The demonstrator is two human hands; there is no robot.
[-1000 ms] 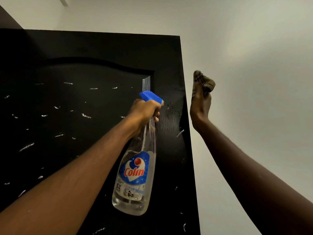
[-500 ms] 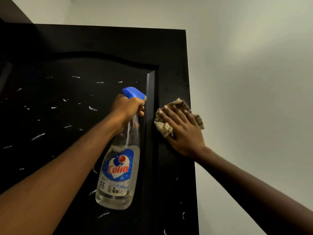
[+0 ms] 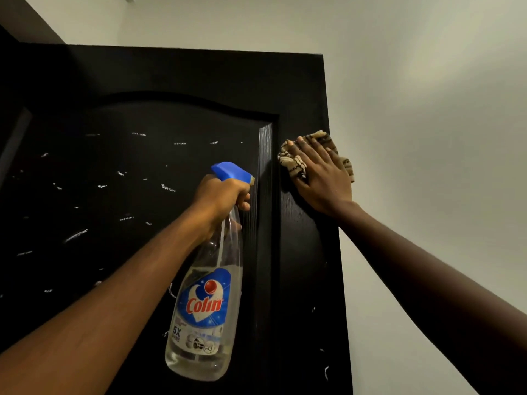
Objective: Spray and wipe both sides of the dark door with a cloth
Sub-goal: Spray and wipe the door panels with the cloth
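Observation:
The dark door (image 3: 176, 78) fills the left and middle of the view, seen from below, with white foam streaks scattered over its recessed panel. My left hand (image 3: 222, 196) is shut on the neck of a clear spray bottle (image 3: 204, 312) with a blue trigger head, held up in front of the panel's right edge. My right hand (image 3: 322, 175) lies flat with fingers spread, pressing a beige patterned cloth (image 3: 293, 162) against the door's right stile near its outer edge.
A pale wall (image 3: 427, 138) and ceiling lie to the right of and above the door. The door's free right edge (image 3: 333, 195) runs down beside my right forearm. More foam specks sit low on the stile (image 3: 326, 372).
My right hand swung from beside the door's edge onto the stile, flattening the cloth against it, then slid slightly up. My left hand with the bottle stayed raised, its aim drifting left.

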